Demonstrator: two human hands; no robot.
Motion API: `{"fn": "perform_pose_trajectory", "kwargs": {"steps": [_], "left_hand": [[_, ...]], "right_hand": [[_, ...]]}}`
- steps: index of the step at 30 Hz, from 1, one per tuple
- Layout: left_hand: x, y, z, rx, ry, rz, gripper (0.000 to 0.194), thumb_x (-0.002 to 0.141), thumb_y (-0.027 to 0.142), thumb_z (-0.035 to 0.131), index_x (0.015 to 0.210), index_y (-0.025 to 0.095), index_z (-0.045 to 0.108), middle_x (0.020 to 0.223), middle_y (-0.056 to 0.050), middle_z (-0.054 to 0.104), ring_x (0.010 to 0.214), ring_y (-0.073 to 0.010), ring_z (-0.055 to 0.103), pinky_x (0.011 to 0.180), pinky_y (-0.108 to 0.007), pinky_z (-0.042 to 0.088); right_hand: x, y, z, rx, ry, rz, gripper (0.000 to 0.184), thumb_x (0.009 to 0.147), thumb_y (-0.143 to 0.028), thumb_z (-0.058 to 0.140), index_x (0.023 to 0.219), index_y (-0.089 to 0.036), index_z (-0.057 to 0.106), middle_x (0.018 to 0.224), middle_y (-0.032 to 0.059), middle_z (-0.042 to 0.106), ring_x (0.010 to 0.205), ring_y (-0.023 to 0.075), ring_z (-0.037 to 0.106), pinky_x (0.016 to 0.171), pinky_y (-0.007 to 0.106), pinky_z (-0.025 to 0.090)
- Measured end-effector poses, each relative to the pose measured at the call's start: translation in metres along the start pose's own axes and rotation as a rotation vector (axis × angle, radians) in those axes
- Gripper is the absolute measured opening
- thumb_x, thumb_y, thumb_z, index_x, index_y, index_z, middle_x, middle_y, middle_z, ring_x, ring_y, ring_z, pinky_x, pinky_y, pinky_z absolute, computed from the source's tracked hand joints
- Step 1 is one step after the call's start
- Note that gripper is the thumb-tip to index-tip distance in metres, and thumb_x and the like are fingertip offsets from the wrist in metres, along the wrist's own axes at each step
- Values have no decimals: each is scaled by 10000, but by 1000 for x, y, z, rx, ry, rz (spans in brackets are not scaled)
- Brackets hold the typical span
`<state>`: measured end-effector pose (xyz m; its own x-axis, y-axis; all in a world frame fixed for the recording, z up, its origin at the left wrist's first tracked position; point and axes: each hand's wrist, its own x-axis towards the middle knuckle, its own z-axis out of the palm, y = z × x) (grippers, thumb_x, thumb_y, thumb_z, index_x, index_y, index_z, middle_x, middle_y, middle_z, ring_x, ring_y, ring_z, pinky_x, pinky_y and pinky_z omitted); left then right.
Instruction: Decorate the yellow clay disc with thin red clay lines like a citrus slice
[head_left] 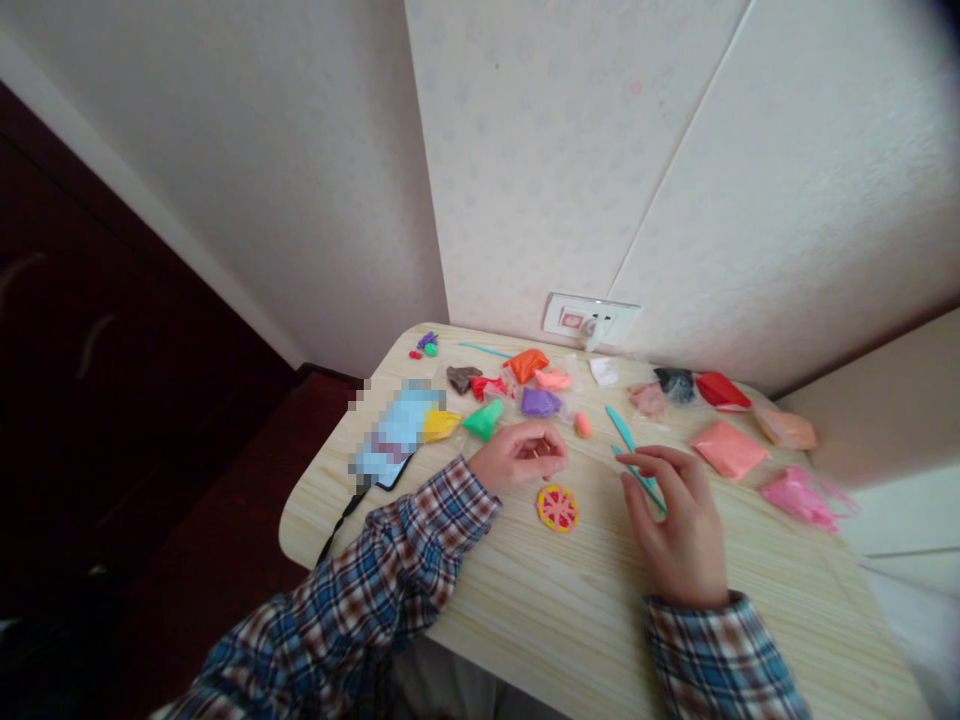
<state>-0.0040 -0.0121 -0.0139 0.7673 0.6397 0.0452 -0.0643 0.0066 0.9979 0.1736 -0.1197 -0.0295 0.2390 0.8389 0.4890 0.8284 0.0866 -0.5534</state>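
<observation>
A round clay disc point(557, 509) lies flat on the table, with a yellow rim, red wedges and pink strips crossing it like spokes. Just above its left side, my left hand point(521, 457) is curled with fingertips drawn together; whatever they hold, if anything, is too small to make out. My right hand point(679, 520) pinches a thin teal clay modelling tool point(657, 497) between thumb and fingers, right of the disc. Beyond that hand a second teal tool, with a flat blade point(619, 426), rests on the table. A small orange-pink clay lump point(583, 425) sits behind the disc.
Bagged clay lies along the back: yellow point(441, 426), green point(484, 419), purple point(541, 402), orange point(527, 364). More packets, including salmon point(729, 449) and pink point(802, 498), lie right. A phone point(397, 435) with a cord is left. Small clay fruit point(429, 345) and a wall socket point(591, 317) are behind.
</observation>
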Motion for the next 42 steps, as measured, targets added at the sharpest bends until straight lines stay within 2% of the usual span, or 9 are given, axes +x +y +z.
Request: {"fn": "perform_pose_trajectory", "kwargs": {"steps": [4, 9, 16, 20, 26, 34, 42], "left_hand": [[1, -1, 1, 85, 1, -13, 285, 709, 392, 664, 718, 124, 567, 726, -1, 530, 631, -81, 498, 582, -208, 411], [0, 3, 2, 127, -12, -17, 212, 743, 326, 628, 706, 122, 586, 721, -6, 557, 607, -75, 500, 582, -201, 407], [-1, 5, 1, 101, -14, -5, 302, 754, 414, 620, 696, 123, 565, 706, -3, 555, 576, -78, 517, 571, -210, 422], [3, 4, -4, 113, 19, -4, 292, 771, 397, 614, 690, 123, 552, 657, 16, 528, 591, -79, 509, 590, -205, 422], [4, -1, -4, 172, 38, 1, 289, 730, 398, 654, 746, 119, 583, 682, 3, 551, 609, -89, 508, 585, -212, 415], [3, -4, 0, 275, 13, 98, 144, 739, 253, 640, 764, 112, 627, 726, -13, 586, 610, -79, 481, 558, -190, 376], [1, -1, 2, 299, -48, 118, 141, 742, 246, 650, 737, 105, 643, 698, -13, 572, 584, -72, 461, 531, -181, 364]], "right_hand": [[-3, -14, 4, 38, -33, -58, 179, 865, -247, 469, 996, -222, 589, 1058, 94, 543, 999, 247, 534, 854, 442, 423], [-4, -15, 7, 67, -54, -86, 163, 868, -232, 473, 981, -222, 589, 1044, 87, 547, 999, 239, 531, 861, 432, 417], [-7, -22, 12, 69, -78, -72, 181, 870, -194, 468, 1008, -230, 580, 1058, 87, 535, 1024, 233, 509, 873, 436, 395], [-4, -28, 14, 82, -138, -65, 199, 876, -153, 429, 986, -219, 581, 1047, 84, 544, 1018, 211, 518, 854, 399, 412], [-4, -24, 13, 117, -19, -110, 174, 872, -193, 476, 1024, -214, 559, 1020, 76, 564, 994, 215, 531, 836, 389, 409], [-5, -26, 14, 105, -17, -298, 205, 859, -188, 533, 1062, -215, 542, 1004, 63, 588, 970, 211, 540, 814, 380, 383], [-5, -25, 14, 101, 12, -321, 148, 854, -168, 543, 990, -215, 578, 958, 50, 602, 927, 195, 558, 804, 368, 381]]}}
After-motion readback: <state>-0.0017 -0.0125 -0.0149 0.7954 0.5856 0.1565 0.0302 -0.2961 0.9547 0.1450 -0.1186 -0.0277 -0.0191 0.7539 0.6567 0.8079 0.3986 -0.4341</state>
